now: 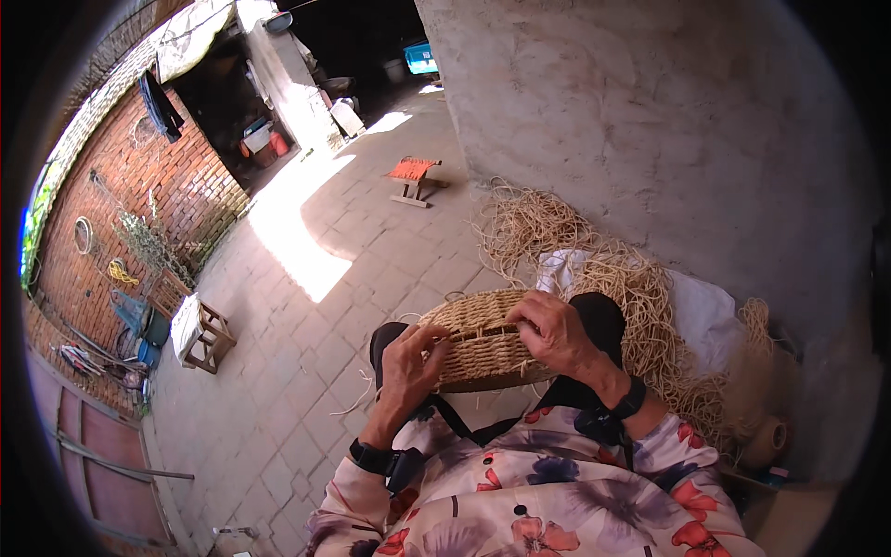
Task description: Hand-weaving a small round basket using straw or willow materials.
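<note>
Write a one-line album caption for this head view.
Both hands, left hand and right hand, grip a woven straw basket beside loose straw.

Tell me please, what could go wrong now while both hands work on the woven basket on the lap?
1. The woven basket lies on its side on the knees, held only by the left hand and right hand; if one lets go, it could roll onto the paved floor.
2. The heap of loose straw cord lies close by the right hand; strands might tangle.
3. Fingers hook into the slot at the rim; rough cord may scrape them.
</note>
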A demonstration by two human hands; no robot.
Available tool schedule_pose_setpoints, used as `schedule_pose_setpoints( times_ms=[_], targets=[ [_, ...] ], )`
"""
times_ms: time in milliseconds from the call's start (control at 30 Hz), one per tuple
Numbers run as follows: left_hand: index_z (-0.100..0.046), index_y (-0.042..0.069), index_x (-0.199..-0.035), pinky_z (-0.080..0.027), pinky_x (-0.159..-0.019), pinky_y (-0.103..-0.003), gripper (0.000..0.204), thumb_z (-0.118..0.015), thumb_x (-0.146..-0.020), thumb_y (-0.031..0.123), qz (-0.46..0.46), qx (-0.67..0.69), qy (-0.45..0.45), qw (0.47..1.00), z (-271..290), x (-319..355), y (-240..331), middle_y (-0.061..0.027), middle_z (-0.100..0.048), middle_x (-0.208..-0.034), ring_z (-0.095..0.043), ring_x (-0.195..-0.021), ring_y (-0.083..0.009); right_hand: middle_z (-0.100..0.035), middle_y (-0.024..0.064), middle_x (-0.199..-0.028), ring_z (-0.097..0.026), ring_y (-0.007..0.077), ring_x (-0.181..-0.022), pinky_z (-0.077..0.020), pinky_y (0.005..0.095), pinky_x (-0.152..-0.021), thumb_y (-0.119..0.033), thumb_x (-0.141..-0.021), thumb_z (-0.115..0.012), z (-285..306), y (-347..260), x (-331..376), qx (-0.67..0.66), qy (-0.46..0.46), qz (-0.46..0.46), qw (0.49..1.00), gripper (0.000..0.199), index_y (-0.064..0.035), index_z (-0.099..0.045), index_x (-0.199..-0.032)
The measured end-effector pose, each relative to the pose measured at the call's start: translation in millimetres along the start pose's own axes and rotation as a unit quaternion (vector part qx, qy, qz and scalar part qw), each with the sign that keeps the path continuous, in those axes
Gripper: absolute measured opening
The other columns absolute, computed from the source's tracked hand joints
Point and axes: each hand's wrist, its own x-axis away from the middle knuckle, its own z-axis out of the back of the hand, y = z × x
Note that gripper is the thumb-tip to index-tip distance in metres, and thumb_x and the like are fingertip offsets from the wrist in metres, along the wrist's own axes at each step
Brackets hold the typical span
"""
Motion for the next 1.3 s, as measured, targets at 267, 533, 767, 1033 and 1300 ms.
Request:
schedule_pose_setpoints(
  times_ms=[267, 533, 767, 1033, 1300],
  targets=[
    [-0.069, 0.006, -0.09, -0.052, -0.067, -0.036, 0.009, -0.068, -0.082, 0.01, -0.026, -0.055, -0.028, 0.998, 1, 0, 5, -0.0118, -0.067, -0.086, -0.067, -0.075, -0.0287, -0.056, 0.0107, -0.089, -0.061, 0.0319, -0.083, -0.0506, 0.0431, -0.075, 0.0, -0.075, -0.059, -1, -9, -3, 0.044, -0.042, 0.031, 0.998, 0.013, -0.0064, -0.061, -0.086],
    [-0.068, 0.004, -0.083, -0.052, -0.066, -0.035, 0.011, -0.066, -0.075, 0.011, -0.019, -0.073, -0.01, 0.997, 2, -4, 0, -0.0102, -0.067, -0.079, -0.068, -0.07, -0.0263, -0.062, 0.0149, -0.086, -0.065, 0.0328, -0.082, -0.052, 0.0395, -0.075, 0.007, -0.079, -0.05, 20, 12, 7, -0.146, -0.011, -0.117, 0.982, 0.019, 0.0005, -0.062, -0.092],
    [-0.069, 0.004, -0.082, -0.052, -0.066, -0.035, 0.011, -0.067, -0.075, 0.012, 0.005, -0.051, -0.017, 0.999, 1, -7, -4, -0.0105, -0.068, -0.08, -0.067, -0.071, -0.0248, -0.061, 0.0138, -0.086, -0.065, 0.0312, -0.081, -0.0518, 0.0361, -0.073, 0.007, -0.081, -0.053, 21, 11, 22, -0.042, -0.035, -0.073, 0.996, 0.019, -0.0019, -0.065, -0.093],
    [-0.065, 0.003, -0.101, -0.05, -0.065, -0.035, 0.015, -0.06, -0.088, 0.005, -0.043, 0.025, 0.038, 0.998, 32, 13, 34, -0.0134, -0.065, -0.082, -0.064, -0.071, -0.0263, -0.069, 0.006, -0.098, -0.061, 0.0065, -0.087, -0.0506, 0.0238, -0.076, -0.012, -0.096, -0.06, 35, -38, 5, -0.269, -0.111, -0.274, 0.917, 0.02, 0.0008, -0.066, -0.111],
    [-0.064, 0.006, -0.112, -0.052, -0.069, -0.041, 0.031, -0.058, -0.083, -0.001, -0.097, 0.175, -0.187, 0.962, -4, 56, 41, -0.0148, -0.067, -0.087, -0.067, -0.077, -0.0325, -0.063, 0.005, -0.095, -0.062, 0.0124, -0.083, -0.0522, 0.028, -0.079, -0.019, -0.103, -0.054, -21, -73, -6, -0.589, -0.089, -0.32, 0.737, 0.033, 0.0017, -0.054, -0.128]
  ],
)
